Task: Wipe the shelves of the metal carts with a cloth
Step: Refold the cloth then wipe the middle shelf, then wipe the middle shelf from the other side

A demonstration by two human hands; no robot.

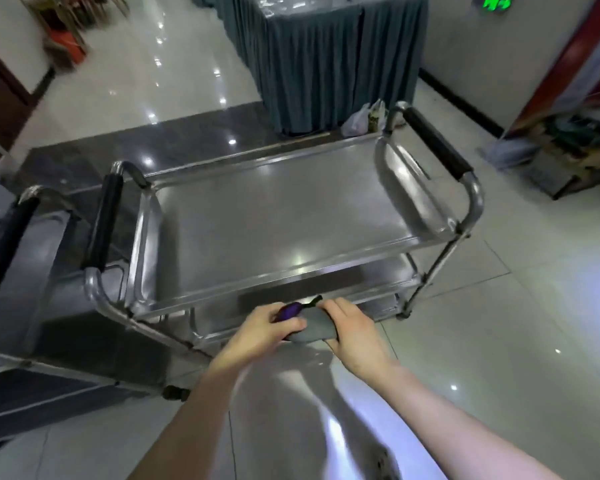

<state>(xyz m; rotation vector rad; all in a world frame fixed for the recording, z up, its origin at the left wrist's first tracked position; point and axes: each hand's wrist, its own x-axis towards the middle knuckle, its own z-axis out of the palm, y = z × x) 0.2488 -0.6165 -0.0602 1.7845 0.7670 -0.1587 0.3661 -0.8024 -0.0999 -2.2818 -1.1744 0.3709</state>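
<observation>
Gripping the cloth [311,329], left hand [261,329] and right hand [355,332] should fold it flat before wiping the cart [284,216].

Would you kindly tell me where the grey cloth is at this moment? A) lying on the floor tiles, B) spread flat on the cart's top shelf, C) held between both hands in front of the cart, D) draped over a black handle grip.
C: the grey cloth is bunched between the left hand and the right hand, just in front of the metal cart, whose top shelf is bare.

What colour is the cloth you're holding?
Grey, with a purple part, best seen in the head view: cloth.
</observation>
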